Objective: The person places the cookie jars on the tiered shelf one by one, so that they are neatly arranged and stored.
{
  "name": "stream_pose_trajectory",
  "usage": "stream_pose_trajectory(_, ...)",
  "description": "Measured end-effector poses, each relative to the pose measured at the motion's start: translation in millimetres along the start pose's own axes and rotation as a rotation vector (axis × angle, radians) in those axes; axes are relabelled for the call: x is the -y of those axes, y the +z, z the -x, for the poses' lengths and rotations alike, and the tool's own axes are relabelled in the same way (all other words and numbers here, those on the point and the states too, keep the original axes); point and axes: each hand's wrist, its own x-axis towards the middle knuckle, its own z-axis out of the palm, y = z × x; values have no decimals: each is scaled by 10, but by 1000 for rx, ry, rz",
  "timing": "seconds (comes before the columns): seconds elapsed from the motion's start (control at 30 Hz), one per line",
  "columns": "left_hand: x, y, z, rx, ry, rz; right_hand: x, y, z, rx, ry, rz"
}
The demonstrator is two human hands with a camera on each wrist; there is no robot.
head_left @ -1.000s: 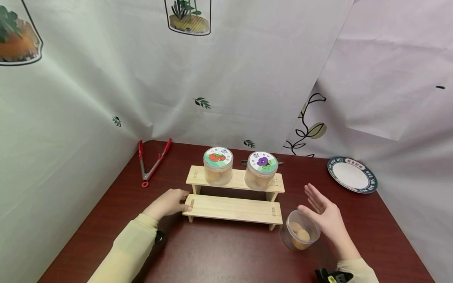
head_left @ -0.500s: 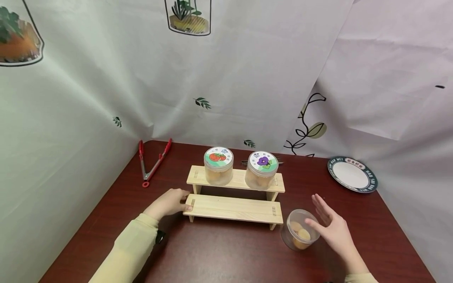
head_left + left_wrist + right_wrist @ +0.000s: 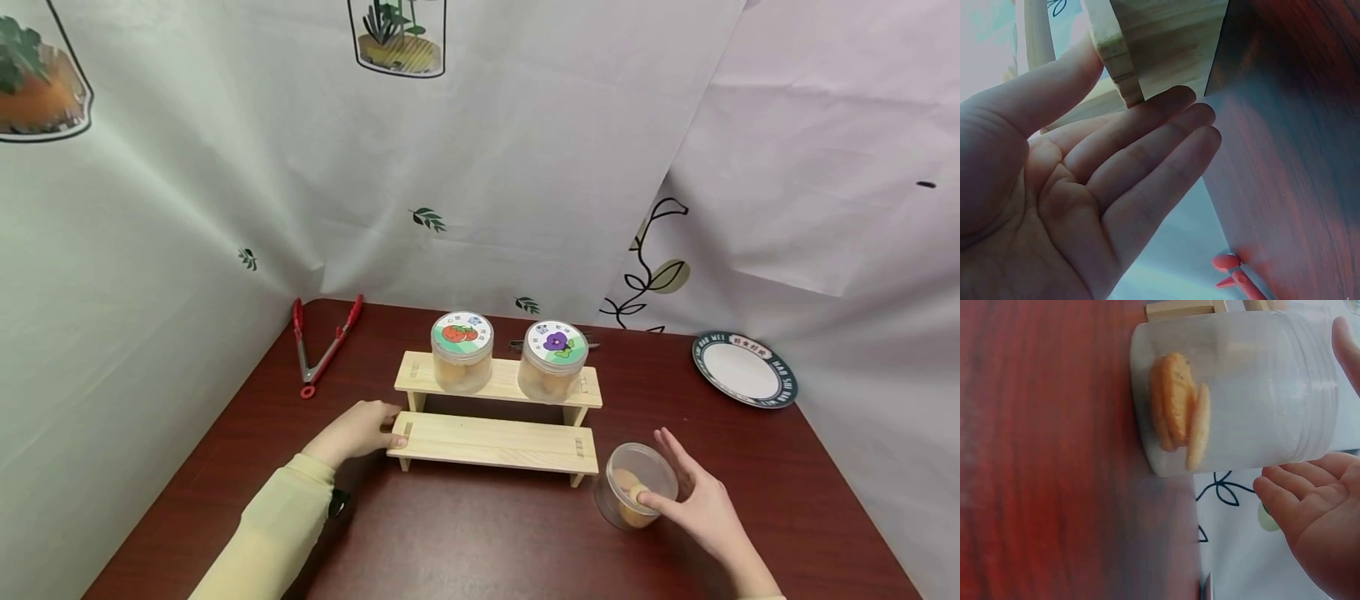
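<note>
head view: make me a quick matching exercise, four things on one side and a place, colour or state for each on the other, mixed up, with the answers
Things
1. tongs
2. plate
3. lidless jar
4. left hand

Descriptions
A. upright, with biscuits inside
B. at the left end of the lower wooden shelf
C. red handles, spread in a V
D. white centre with a dark patterned rim

Right pairs: 1-C, 2-D, 3-A, 4-B
</note>
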Motion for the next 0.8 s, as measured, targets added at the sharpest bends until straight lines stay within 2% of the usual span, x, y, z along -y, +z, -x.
stream_pose_trajectory(0.27, 3, 1, 5, -4, 6, -3, -13, 40, 55, -13, 2, 129)
stream_pose_trajectory(0.37, -1, -1, 5, -5, 5, -4, -3, 48, 71, -15, 1, 126)
stream_pose_trajectory(0.6, 5, -1, 8, -5, 1, -3, -34, 48, 88, 11, -19, 35)
stream_pose_trajectory(0.8, 14, 2, -1, -3, 0, -9, -7, 41, 84, 12, 66, 82)
